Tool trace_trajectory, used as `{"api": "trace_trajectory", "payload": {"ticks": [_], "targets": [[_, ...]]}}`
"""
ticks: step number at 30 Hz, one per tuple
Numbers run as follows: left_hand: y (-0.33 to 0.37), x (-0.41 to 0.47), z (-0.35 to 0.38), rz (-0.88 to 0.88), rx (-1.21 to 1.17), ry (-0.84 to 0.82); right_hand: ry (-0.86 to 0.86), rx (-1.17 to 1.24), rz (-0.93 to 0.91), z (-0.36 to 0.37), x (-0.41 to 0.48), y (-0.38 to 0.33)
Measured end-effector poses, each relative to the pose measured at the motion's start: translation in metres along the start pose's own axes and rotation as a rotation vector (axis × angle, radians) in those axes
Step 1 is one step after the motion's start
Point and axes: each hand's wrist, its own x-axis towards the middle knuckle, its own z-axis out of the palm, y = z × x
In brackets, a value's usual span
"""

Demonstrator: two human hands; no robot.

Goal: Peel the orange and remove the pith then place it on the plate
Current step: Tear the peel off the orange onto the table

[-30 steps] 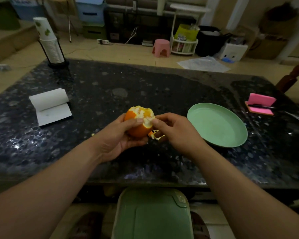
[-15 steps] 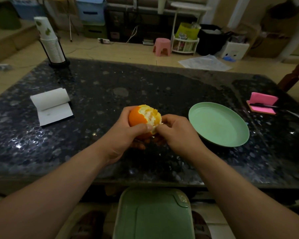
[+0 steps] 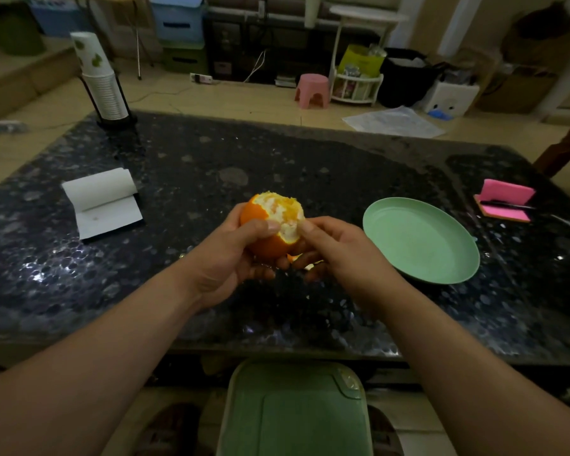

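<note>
Head view: orange (image 3: 272, 222), top bared, sits above the desk (image 3: 277, 153), left of the plate (image 3: 422, 240). Left hand (image 3: 224, 258) grips it; right hand (image 3: 339, 251) pinches the peel (image 3: 265, 248) at its edge. Too hard a squeeze could burst segments, or the fruit could slip free.

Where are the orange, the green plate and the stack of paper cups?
orange (image 3: 277, 207): head view, on its peeled top.
green plate (image 3: 418, 238): head view, on its bare middle.
stack of paper cups (image 3: 105, 93): head view, on the ribbed rims.
</note>
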Motion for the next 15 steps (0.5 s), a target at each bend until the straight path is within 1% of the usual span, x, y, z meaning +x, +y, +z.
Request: {"api": "trace_trajectory", "payload": {"ticks": [6, 11, 15], "targets": [[0.0004, -0.0011, -0.0032, -0.004, 0.023, -0.023, -0.012, 0.002, -0.01, -0.0015, -0.0007, -0.0009], [-0.0019, -0.0011, -0.0031, -0.01, 0.1, -0.059, -0.018, -0.138, 0.003, -0.0038, -0.003, -0.0054], [-0.006, 0.0008, 0.0023, -0.006, 0.122, -0.052, 0.016, -0.215, -0.011, -0.0032, -0.0022, -0.0038]]}}
